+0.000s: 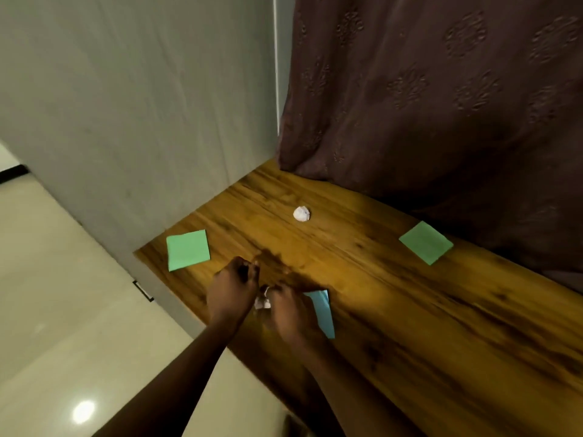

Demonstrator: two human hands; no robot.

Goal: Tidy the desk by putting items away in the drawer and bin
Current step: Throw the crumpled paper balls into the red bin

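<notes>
On the wooden desk (394, 310) lie a green paper square (188, 250) near the left end and a second green square (426, 242) at the back right. A crumpled white paper ball (301, 213) sits at the back middle. A blue paper (325, 312) lies near the front edge, partly under my right hand (288, 310). My right hand's fingers curl round a second small white crumpled paper (262, 303). My left hand (232, 291) hovers just beside it with fingers curled; whether it holds anything is hidden.
A brown patterned curtain (441, 89) hangs over the desk's back edge. A grey wall (142, 105) bounds the desk's left end. Pale glossy floor (63, 310) lies below the front edge. No drawer or bin is in view.
</notes>
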